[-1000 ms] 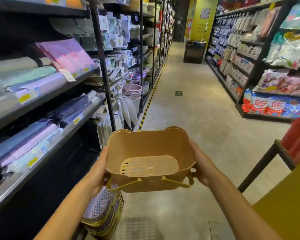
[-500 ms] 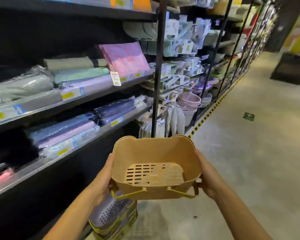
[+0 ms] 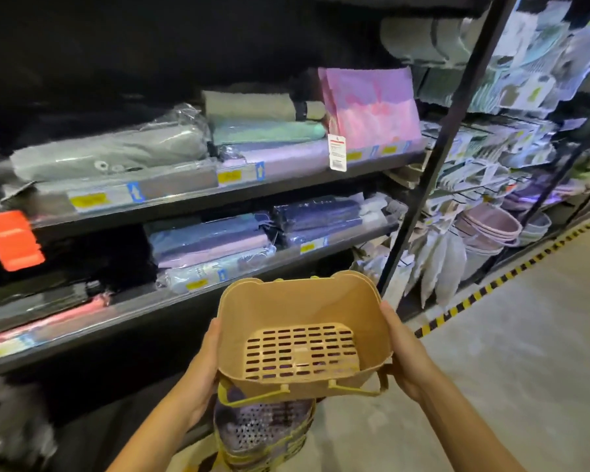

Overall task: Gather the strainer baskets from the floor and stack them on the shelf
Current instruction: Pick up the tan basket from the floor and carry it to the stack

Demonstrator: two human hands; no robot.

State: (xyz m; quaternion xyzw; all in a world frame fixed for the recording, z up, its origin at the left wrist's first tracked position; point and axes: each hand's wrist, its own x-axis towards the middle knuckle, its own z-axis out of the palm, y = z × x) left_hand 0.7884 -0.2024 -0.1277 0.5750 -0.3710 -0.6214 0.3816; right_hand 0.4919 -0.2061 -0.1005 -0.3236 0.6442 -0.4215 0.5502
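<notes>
I hold a tan strainer basket [image 3: 300, 335] with a slotted bottom and a yellow handle in front of me, above the floor. My left hand [image 3: 206, 366] grips its left wall and my right hand [image 3: 401, 349] grips its right wall. Directly below it sits a stack of purple strainer baskets [image 3: 263, 430] with yellow handles, partly hidden by the tan one. The dark shelf unit [image 3: 184, 298] stands ahead and to the left, with a shadowed lowest level.
Folded, wrapped textiles [image 3: 212, 243] fill the middle shelves. A black upright post [image 3: 419, 195] divides the shelving. Pink buckets [image 3: 487, 226] and hanging goods sit to the right. Yellow-black tape [image 3: 491, 287] edges the concrete aisle floor [image 3: 525, 369].
The view has swung left from the aisle toward the shelves. The tan basket stays held in both hands, now nearer the shelf unit and above the purple stack.
</notes>
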